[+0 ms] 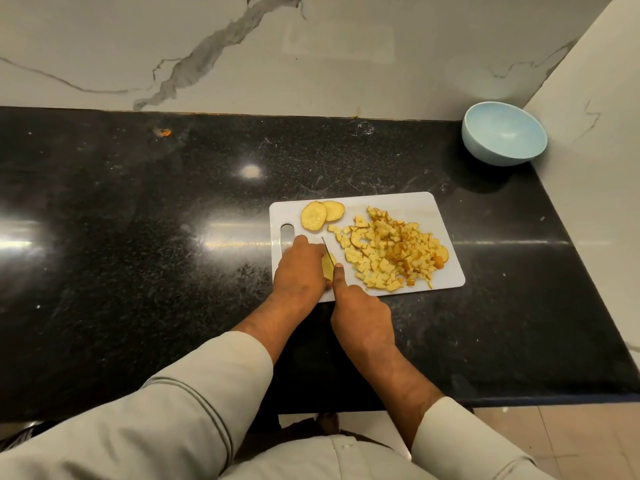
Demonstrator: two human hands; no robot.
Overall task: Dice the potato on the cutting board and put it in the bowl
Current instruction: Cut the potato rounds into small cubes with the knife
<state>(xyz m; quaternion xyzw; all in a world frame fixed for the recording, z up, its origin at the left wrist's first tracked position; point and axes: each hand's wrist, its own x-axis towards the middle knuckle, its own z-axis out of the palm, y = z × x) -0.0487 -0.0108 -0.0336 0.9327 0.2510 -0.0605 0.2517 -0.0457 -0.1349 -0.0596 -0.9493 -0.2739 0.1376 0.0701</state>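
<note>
the left hand (300, 271) was pressed flat over a potato slice (328, 268) at the near left corner of the cutting board (446, 271), fingers together on it to keep it from sliding under the blade. the right hand (362, 320) was closed around the knife (325, 249), forefinger laid along the top, likely to steady the edge. only the thin blade showed, running away from the body between the two hands, its handle buried in the fist.

two whole slices (321, 214) waited at the far left corner of the board, beside the handle slot and clear of the cutting. the diced pile (389, 252) was heaped over the middle and right of the board, probably pushed there to leave the near left corner free as a working spot.

the bowl (504, 138) stood empty in the far right corner of the counter (138, 220), well apart from the board, against the side wall. my read: the dicing was well along, with three slices to go, and the transfer to the bowl not yet begun.
</note>
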